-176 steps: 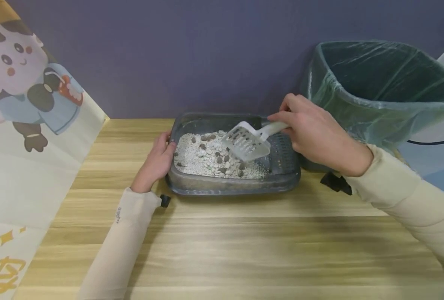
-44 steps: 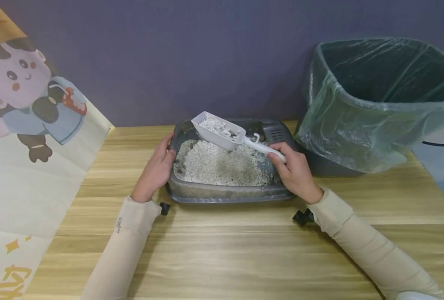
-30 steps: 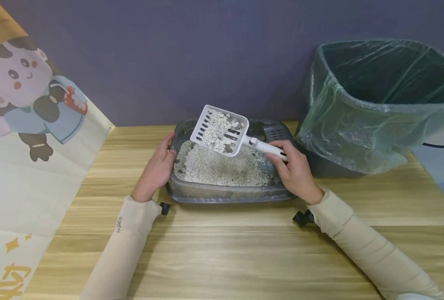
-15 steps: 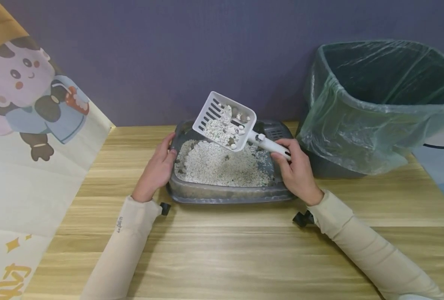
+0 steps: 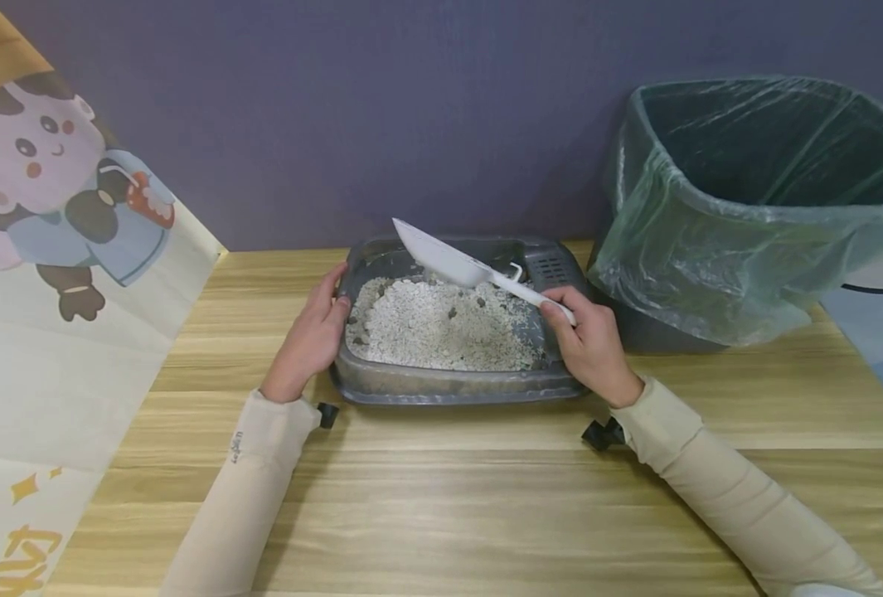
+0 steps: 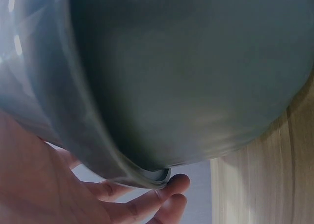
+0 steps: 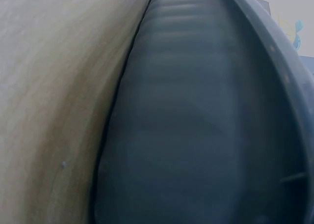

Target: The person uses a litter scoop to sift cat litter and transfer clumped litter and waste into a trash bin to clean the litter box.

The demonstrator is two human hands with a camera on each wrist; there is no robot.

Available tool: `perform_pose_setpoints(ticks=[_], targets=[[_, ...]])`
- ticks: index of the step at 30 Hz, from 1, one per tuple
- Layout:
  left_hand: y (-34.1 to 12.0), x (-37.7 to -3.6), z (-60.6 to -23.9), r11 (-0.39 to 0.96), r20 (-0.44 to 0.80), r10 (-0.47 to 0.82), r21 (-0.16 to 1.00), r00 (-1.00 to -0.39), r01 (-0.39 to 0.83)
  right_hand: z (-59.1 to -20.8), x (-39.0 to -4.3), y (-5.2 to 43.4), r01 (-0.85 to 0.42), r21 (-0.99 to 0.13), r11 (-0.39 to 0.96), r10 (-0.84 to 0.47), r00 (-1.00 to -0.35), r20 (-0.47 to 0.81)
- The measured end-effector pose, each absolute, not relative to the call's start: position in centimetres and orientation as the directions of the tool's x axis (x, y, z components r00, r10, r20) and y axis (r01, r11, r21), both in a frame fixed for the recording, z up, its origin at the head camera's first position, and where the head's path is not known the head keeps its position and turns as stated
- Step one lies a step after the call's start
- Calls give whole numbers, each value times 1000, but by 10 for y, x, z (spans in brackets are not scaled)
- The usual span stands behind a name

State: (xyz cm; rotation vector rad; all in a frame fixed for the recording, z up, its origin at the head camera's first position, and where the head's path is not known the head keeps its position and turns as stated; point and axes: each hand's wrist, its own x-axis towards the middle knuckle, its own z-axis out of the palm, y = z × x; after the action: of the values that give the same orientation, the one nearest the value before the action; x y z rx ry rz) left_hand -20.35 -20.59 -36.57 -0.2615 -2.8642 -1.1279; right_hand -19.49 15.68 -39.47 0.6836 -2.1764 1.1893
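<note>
A grey litter box (image 5: 441,388) stands on the table in the head view, holding pale granular litter (image 5: 426,327) with a few dark clumps on top. My left hand (image 5: 308,342) grips its left end; in the left wrist view the fingers (image 6: 147,202) hook around the rim (image 6: 93,126). In my right hand (image 5: 593,342) is the handle of a white slotted litter scoop (image 5: 448,264), held over the box near its right side. The scoop is tilted nearly edge-on, so its contents are hidden. Only the box's outer side (image 7: 181,106) fills the right wrist view, without the right hand.
A dark bin (image 5: 653,327) lined with a thin green plastic bag (image 5: 717,274) stands right of the box. Behind the box rises a purple-grey wall (image 5: 411,116). A white panel with a cartoon print (image 5: 53,199) borders the wooden table (image 5: 471,497) on the left.
The scoop first faced down over scattered clumps, then came up loaded with litter. In the last half second it has dropped slightly and turned edge-on. The left hand has kept its grip.
</note>
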Motion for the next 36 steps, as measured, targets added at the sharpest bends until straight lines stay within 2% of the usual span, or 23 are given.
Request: perform_pose_setpoints(ticks=[24, 36], targets=[[-206, -205, -367, 709, 113, 133, 684, -985, 174, -394, -195, 156, -641, -575, 508, -183, -733, 655], [-207, -204, -367, 705, 111, 134, 688, -985, 173, -388, -193, 153, -553, -636, 538, -197, -817, 543]])
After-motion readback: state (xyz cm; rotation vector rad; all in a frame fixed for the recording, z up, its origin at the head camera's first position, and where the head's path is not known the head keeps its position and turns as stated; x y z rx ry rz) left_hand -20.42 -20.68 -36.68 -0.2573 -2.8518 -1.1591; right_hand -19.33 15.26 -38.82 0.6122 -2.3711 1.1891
